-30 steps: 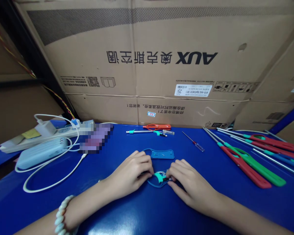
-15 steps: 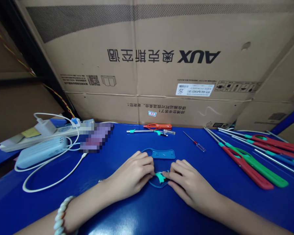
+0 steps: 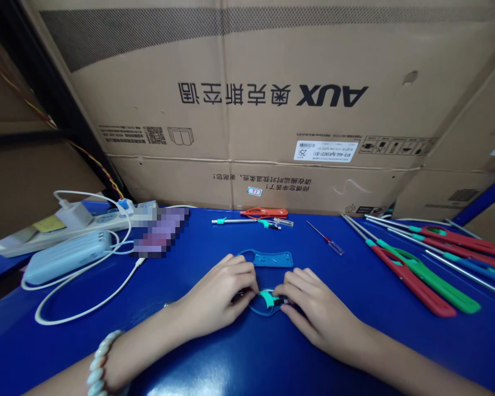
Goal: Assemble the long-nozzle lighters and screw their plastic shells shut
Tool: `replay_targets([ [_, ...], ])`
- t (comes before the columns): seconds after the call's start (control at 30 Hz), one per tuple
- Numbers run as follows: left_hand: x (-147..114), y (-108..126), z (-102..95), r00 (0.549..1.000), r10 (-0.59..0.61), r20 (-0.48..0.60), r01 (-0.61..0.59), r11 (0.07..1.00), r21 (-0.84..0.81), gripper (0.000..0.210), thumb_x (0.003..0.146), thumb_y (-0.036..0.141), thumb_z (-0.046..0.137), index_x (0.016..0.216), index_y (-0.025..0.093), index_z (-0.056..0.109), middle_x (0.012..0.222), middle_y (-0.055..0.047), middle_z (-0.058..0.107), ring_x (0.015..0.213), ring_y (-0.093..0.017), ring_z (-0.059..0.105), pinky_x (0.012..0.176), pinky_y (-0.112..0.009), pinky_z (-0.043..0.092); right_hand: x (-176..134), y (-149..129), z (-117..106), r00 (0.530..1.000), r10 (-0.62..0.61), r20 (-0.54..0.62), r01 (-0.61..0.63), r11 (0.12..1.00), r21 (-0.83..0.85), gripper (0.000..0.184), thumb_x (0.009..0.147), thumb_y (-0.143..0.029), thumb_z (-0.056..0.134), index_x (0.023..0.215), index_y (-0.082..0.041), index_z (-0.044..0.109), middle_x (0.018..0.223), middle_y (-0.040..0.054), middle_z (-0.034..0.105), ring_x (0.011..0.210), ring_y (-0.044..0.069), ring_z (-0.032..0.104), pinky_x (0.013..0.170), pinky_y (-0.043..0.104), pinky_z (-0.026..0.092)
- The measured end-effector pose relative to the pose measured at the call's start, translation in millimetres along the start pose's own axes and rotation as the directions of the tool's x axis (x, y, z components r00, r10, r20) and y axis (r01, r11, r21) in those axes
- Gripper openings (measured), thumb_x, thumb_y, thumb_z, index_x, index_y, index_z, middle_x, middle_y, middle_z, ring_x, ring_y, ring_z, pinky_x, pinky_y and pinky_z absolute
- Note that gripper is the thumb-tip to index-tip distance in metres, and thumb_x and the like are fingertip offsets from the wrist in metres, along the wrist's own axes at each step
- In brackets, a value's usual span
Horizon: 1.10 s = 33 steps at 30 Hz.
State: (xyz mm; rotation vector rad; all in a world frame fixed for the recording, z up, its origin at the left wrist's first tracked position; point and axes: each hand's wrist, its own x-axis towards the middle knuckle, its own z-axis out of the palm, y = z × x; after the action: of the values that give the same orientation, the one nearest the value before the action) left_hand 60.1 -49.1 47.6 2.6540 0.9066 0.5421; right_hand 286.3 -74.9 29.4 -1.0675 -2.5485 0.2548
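Note:
My left hand (image 3: 225, 289) is closed at the left end of a blue long-nose lighter shell half (image 3: 264, 314) on the table. A turquoise trigger (image 3: 267, 298) sits over the ring of this shell, beside a small black part. From the right, my right hand (image 3: 313, 308) pinches at the parts just past the trigger; its fingers hide most of the handle. Just beyond the hands, another blue shell half (image 3: 274, 259) lies flat with tiny metal bits on it. What exactly is between my left fingertips is hidden.
Behind lie an orange shell half (image 3: 268, 213), a metal lighter tube with trigger (image 3: 239, 221) and a screwdriver (image 3: 332, 245). Several lighters, including a green one (image 3: 441, 280), lie at right. A power bank (image 3: 68, 257), cables and a power strip (image 3: 28, 236) stand left. A cardboard box (image 3: 247, 121) closes the back.
My hands stay at the blue shell with only slight finger movement. The turquoise trigger has tilted a little, and the black part beside it shows more. The whole view has shifted slightly.

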Motion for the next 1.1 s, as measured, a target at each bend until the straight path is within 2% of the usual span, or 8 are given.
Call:
replay_targets([
  [0.1, 1.0, -2.9, -3.2, 0.999, -0.054, 0.005, 0.054, 0.996, -0.074, 0.017, 0.089, 0.01, 0.05, 0.085, 0.019, 0.063, 0.086, 0.0, 0.062, 0.085, -0.017, 0.054, 0.091, -0.036, 0.035, 0.2, 0.1, 0.3, 1.0, 0.004, 0.008, -0.004, 1.0, 0.007, 0.016, 0.089, -0.014, 0.05, 0.1, -0.019, 0.06, 0.089, 0.0053, 0.058, 0.082, 0.021, 0.051, 0.078, 0.036, 0.039],
  [0.2, 2.0, -5.3, -6.6, 0.995, -0.095, -0.018, 0.093, 0.991, -0.098, 0.019, 0.089, 0.008, 0.049, 0.091, 0.02, 0.064, 0.089, 0.0, 0.063, 0.087, -0.017, 0.055, 0.091, -0.037, 0.035, 0.0, 0.7, 1.8, 1.0, 0.022, -0.004, -0.022, 1.0, 0.009, 0.015, 0.089, -0.014, 0.05, 0.1, -0.019, 0.06, 0.09, 0.0052, 0.058, 0.083, 0.021, 0.051, 0.079, 0.037, 0.039],
  [0.5, -0.2, -4.2, -4.6, 1.0, 0.006, 0.01, -0.006, 1.0, 0.023, 0.024, 0.089, 0.006, 0.043, 0.086, 0.019, 0.064, 0.088, -0.002, 0.061, 0.085, -0.018, 0.051, 0.085, -0.034, 0.037, -0.7, -1.3, 3.9, 0.999, 0.021, -0.045, -0.022, 1.0, -0.021, 0.015, 0.089, -0.014, 0.052, 0.1, -0.019, 0.061, 0.089, 0.0055, 0.06, 0.084, 0.021, 0.054, 0.079, 0.036, 0.041],
  [0.87, 0.0, 0.1, -5.8, 0.997, 0.055, 0.05, -0.062, 0.99, 0.129, 0.022, 0.089, 0.005, 0.045, 0.088, 0.017, 0.063, 0.09, -0.004, 0.059, 0.086, -0.019, 0.05, 0.083, -0.035, 0.036, -0.5, -2.3, 4.6, 0.998, 0.044, -0.041, -0.043, 0.999, 0.018, 0.016, 0.089, -0.012, 0.052, 0.1, -0.018, 0.061, 0.09, 0.0061, 0.06, 0.085, 0.022, 0.052, 0.081, 0.039, 0.04],
  [1.0, -0.9, -1.3, -4.7, 0.998, 0.045, 0.041, -0.049, 0.993, 0.106, 0.022, 0.089, 0.004, 0.046, 0.088, 0.017, 0.063, 0.09, -0.003, 0.059, 0.087, -0.019, 0.05, 0.083, -0.034, 0.035, 1.8, -5.5, 1.2, 0.997, 0.07, -0.042, -0.066, 0.994, 0.088, 0.014, 0.088, -0.012, 0.053, 0.097, -0.019, 0.06, 0.086, 0.0035, 0.06, 0.081, 0.02, 0.053, 0.08, 0.037, 0.04],
  [1.1, -1.0, -4.1, -4.9, 0.999, 0.015, 0.03, -0.016, 0.999, 0.051, 0.023, 0.089, 0.004, 0.045, 0.088, 0.019, 0.063, 0.09, -0.001, 0.059, 0.087, -0.018, 0.051, 0.086, -0.035, 0.035, 5.4, -1.9, -4.8, 0.986, 0.152, -0.069, -0.135, 0.97, 0.202, 0.012, 0.088, -0.014, 0.054, 0.096, -0.02, 0.059, 0.074, -0.0007, 0.059, 0.073, 0.017, 0.054, 0.073, 0.033, 0.041],
])
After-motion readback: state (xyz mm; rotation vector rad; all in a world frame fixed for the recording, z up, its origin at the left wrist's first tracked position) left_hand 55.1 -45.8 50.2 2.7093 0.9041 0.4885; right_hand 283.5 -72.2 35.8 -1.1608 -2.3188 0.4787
